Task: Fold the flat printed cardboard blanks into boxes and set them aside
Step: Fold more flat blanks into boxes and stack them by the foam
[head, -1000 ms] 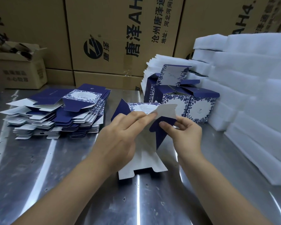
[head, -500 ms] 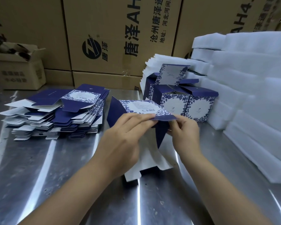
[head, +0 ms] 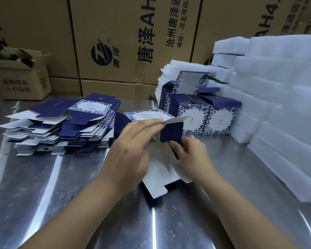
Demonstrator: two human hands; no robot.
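Left hand (head: 129, 151) pinches white flap (head: 176, 119), right hand (head: 192, 153) grips blue flap (head: 171, 131) of half-folded box (head: 147, 114). Box on tabletop (head: 61, 194), between blank stack (head: 65, 126) and finished boxes (head: 205, 119).

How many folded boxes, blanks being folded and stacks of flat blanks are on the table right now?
Folded boxes: 3 plain to see; the back row is partly hidden, so there may be one more
Blank being folded: 1
Stack of flat blanks: 1
Total: 5
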